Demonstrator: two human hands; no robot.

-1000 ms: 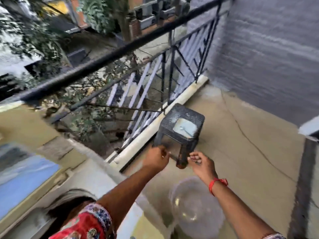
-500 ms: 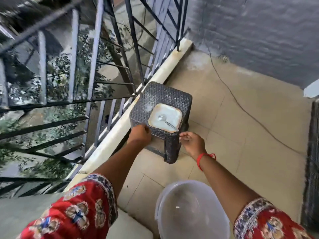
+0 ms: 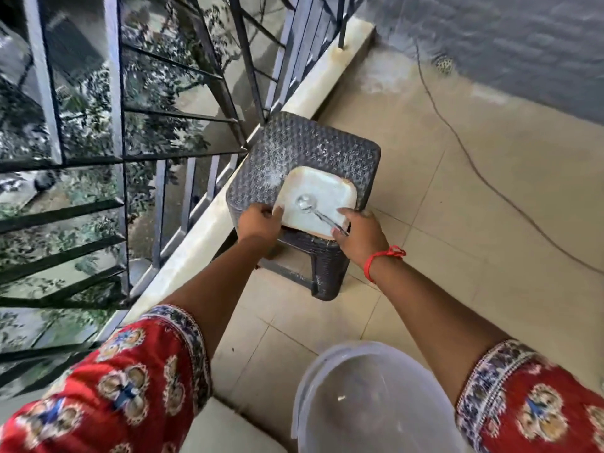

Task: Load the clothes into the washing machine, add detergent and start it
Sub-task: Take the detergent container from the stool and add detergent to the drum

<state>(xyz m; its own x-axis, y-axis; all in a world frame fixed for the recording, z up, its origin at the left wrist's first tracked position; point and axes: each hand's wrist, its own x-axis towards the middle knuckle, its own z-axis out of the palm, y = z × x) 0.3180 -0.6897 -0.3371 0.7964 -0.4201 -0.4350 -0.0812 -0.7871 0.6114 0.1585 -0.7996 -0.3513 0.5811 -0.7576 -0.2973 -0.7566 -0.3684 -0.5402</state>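
Observation:
A square white container (image 3: pixel 327 186) of pale detergent powder sits on the near part of a dark woven stool (image 3: pixel 304 145). A metal spoon (image 3: pixel 309 204) lies in the powder, its handle pointing toward my right hand. My left hand (image 3: pixel 260 222) grips the container's near left edge with curled fingers and the thumb on the rim. My right hand (image 3: pixel 359 235), with a red thread at the wrist, holds the near right corner beside the spoon handle. No washing machine or clothes are recognisable in view.
A translucent round plastic tub (image 3: pixel 376 400) stands on the tiled floor below my right arm. A metal railing (image 3: pixel 117 125) on a low kerb runs along the left, close to the stool. A thin cable (image 3: pixel 474 165) crosses the floor by the grey wall (image 3: pixel 523 44).
Both hands have moved up from the stool's front edge onto the white container. The view has come closer and tilted down over the stool.

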